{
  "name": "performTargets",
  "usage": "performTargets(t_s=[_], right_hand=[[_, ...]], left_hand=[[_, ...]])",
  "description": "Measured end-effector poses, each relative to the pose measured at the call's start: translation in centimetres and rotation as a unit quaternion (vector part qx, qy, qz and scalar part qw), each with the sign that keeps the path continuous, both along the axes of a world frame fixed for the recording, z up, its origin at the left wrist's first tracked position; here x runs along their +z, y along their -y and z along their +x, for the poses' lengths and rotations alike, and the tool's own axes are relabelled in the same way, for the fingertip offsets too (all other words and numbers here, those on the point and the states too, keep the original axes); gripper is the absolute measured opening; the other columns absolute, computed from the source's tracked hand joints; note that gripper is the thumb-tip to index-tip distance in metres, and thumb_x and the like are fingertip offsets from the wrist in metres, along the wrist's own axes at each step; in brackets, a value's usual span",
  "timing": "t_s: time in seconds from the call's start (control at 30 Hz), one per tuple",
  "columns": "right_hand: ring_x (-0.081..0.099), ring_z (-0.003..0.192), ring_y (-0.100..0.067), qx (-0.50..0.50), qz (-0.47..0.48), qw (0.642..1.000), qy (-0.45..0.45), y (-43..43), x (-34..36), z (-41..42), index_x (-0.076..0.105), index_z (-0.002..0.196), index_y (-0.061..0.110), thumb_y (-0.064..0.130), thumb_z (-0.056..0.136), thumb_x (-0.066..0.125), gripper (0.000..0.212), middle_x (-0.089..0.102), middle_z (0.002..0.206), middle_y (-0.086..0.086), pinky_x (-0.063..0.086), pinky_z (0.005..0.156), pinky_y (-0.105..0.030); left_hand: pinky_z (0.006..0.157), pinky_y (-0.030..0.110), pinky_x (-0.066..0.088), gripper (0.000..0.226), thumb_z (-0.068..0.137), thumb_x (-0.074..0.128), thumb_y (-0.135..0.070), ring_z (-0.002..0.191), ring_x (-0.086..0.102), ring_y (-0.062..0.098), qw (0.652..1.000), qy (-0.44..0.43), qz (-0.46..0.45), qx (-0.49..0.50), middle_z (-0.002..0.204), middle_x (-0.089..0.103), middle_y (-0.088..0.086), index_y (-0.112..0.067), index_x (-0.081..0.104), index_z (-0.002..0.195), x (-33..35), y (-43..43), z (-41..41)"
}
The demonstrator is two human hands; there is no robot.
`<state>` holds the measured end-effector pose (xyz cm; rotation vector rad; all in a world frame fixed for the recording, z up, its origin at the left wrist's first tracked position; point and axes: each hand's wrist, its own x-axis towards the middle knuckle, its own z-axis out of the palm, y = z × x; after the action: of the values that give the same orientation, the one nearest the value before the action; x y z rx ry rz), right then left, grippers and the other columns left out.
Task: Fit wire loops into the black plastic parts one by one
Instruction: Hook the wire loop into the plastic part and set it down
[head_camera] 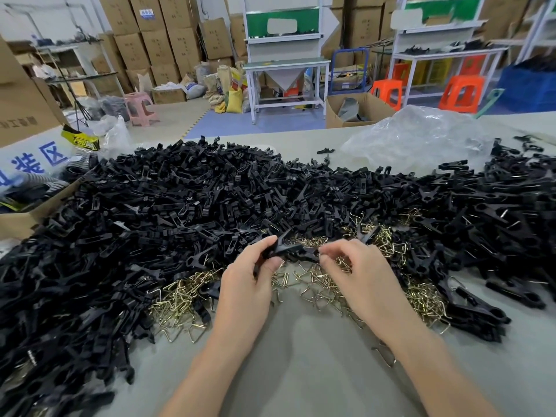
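Left hand (249,270) pinches one black plastic part (290,248) just above the heap of wire loops (314,284), presenting its end for fitting; right hand (355,267) curls its fingertips at that end, any loop held too small to tell.

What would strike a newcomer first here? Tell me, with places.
A huge heap of black parts spreads across the table from left edge to right. Brassy wire loops lie scattered at the heap's near edge, in the middle. Just above them the left hand holds one part, with the right hand pinching at its other end.
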<state>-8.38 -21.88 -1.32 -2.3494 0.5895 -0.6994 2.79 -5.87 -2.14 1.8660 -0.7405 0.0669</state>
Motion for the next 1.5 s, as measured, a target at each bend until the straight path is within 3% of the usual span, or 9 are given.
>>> performTargets(t_s=[0.1, 0.23, 0.37, 0.53, 0.7, 0.87, 1.07, 1.4, 1.5], right_hand=[[0.046, 0.112, -0.015, -0.024, -0.145, 0.980, -0.133, -0.5, -1.2, 0.3, 0.060, 0.132, 0.038, 0.056, 0.096, 0.055, 0.040, 0.058, 0.119, 0.012, 0.032, 0.097, -0.032], [0.050, 0.106, -0.019, -0.028, -0.175, 0.976, -0.124, -0.8, -1.3, 0.4, 0.060, 0.131, 0.035, 0.053, 0.096, 0.057, 0.040, 0.058, 0.110, 0.009, 0.037, 0.092, -0.036], [0.052, 0.099, -0.019, -0.013, -0.202, 0.972, -0.116, -1.0, -1.1, 0.2, 0.063, 0.124, 0.040, 0.047, 0.097, 0.057, 0.028, 0.056, 0.103, 0.010, 0.041, 0.089, -0.037], [0.049, 0.106, -0.017, -0.002, -0.183, 0.975, -0.122, -0.8, -1.0, 0.0, 0.064, 0.118, 0.043, 0.043, 0.100, 0.056, 0.020, 0.054, 0.109, 0.012, 0.036, 0.092, -0.034], [0.046, 0.109, -0.017, 0.000, -0.176, 0.975, -0.134, -0.8, -1.0, 0.0, 0.063, 0.127, 0.043, 0.042, 0.102, 0.053, 0.028, 0.053, 0.112, 0.010, 0.035, 0.095, -0.034], [0.050, 0.105, -0.017, -0.002, -0.186, 0.974, -0.129, -0.9, -1.0, -0.2, 0.064, 0.109, 0.036, 0.038, 0.099, 0.056, 0.013, 0.050, 0.106, 0.010, 0.036, 0.091, -0.032], [0.046, 0.127, -0.019, 0.011, -0.181, 0.974, -0.137, -1.7, -1.4, 0.3, 0.063, 0.124, 0.039, 0.052, 0.099, 0.050, 0.031, 0.052, 0.135, 0.007, 0.032, 0.105, -0.038], [0.042, 0.106, -0.008, 0.007, -0.100, 0.995, -0.019, -1.3, -0.3, 0.2, 0.065, 0.092, 0.035, 0.041, 0.091, 0.069, 0.007, 0.050, 0.110, 0.015, 0.034, 0.091, -0.024], [0.057, 0.087, 0.002, -0.005, 0.070, 0.995, 0.066, -1.0, 0.8, 0.1, 0.067, 0.084, 0.036, 0.039, 0.091, 0.071, 0.008, 0.063, 0.089, 0.019, 0.041, 0.074, -0.010]], left_hand=[[0.096, 0.022, 0.045, 0.034, 0.099, 0.062, -0.028, 0.111, 0.057, -0.003, 0.999, 0.019, 0.038, -0.006, 0.112, 0.061, -0.039, -0.049, 0.059, 0.126, -0.4, 0.1, 0.0], [0.088, 0.002, 0.037, 0.034, 0.099, 0.062, -0.026, 0.108, 0.052, -0.019, 0.997, 0.052, 0.058, -0.019, 0.107, 0.052, -0.054, -0.040, 0.060, 0.130, -0.3, 0.1, -0.2], [0.087, -0.003, 0.033, 0.034, 0.099, 0.062, -0.026, 0.108, 0.050, -0.023, 0.996, 0.051, 0.063, -0.021, 0.106, 0.053, -0.053, -0.034, 0.061, 0.132, -0.4, 0.2, -0.2], [0.096, 0.007, 0.039, 0.035, 0.100, 0.060, -0.028, 0.116, 0.053, -0.013, 0.995, 0.043, 0.077, -0.038, 0.119, 0.061, -0.033, -0.038, 0.058, 0.133, -0.3, 0.2, -0.4], [0.090, 0.005, 0.039, 0.035, 0.100, 0.059, -0.029, 0.112, 0.053, -0.013, 0.994, 0.033, 0.096, -0.041, 0.112, 0.058, -0.038, -0.041, 0.057, 0.133, -0.2, 0.2, -0.5], [0.095, 0.017, 0.041, 0.036, 0.101, 0.057, -0.031, 0.114, 0.054, -0.004, 0.992, 0.039, 0.111, -0.038, 0.112, 0.057, -0.039, -0.042, 0.056, 0.135, -0.2, 0.1, -0.5], [0.102, 0.026, 0.044, 0.036, 0.101, 0.057, -0.031, 0.117, 0.054, 0.000, 0.993, 0.036, 0.106, -0.032, 0.117, 0.059, -0.034, -0.041, 0.056, 0.135, -0.3, 0.1, -0.5], [0.103, 0.037, 0.046, 0.035, 0.101, 0.057, -0.026, 0.119, 0.056, 0.009, 0.994, 0.037, 0.100, -0.027, 0.125, 0.062, -0.023, -0.037, 0.056, 0.134, -0.2, 0.2, -0.6], [0.100, 0.033, 0.047, 0.035, 0.102, 0.056, -0.022, 0.113, 0.057, 0.006, 0.996, 0.037, 0.082, -0.026, 0.122, 0.061, -0.025, -0.041, 0.055, 0.132, -0.1, 0.1, -0.7]])
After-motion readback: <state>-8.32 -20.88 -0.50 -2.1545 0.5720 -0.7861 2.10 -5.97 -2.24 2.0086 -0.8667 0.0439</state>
